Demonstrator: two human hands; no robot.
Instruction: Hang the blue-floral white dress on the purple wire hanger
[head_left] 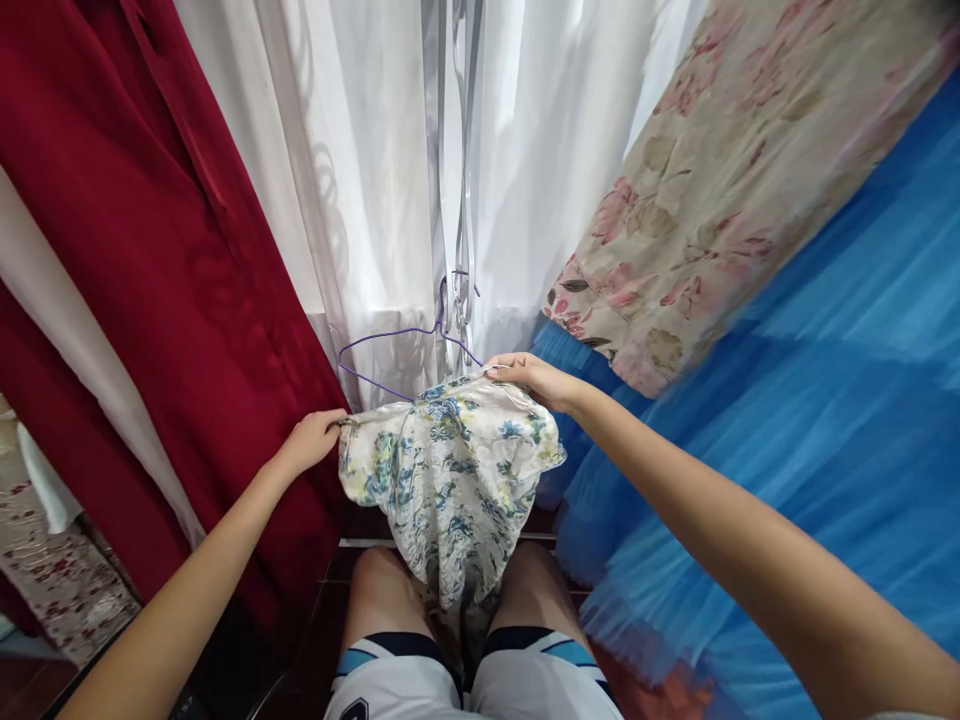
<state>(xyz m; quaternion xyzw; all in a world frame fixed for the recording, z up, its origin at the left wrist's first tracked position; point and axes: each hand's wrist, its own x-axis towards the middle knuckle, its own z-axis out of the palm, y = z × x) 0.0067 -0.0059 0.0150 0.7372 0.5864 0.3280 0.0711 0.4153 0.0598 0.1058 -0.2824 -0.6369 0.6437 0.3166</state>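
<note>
A white blouse [450, 470] with a blue and yellow floral print hangs between my two hands, its lower part dropping between my knees. My left hand [319, 440] pinches the garment at its left shoulder edge. Near the neckline on the other side, my right hand [529, 378] grips the cloth with thumb and fingers. A thin purple wire hanger [390, 333] shows above the blouse; its hook points up and its right end goes behind the cloth by my right hand. Its left arm is outside the garment.
White curtains [390, 180] hang straight ahead, with silvery ribbons [459, 200] down the middle. Dark red fabric [202, 270] hangs on the left. At right are a pink-flowered cloth [675, 230] and blue tulle [810, 430]. My knees [390, 590] are below the blouse.
</note>
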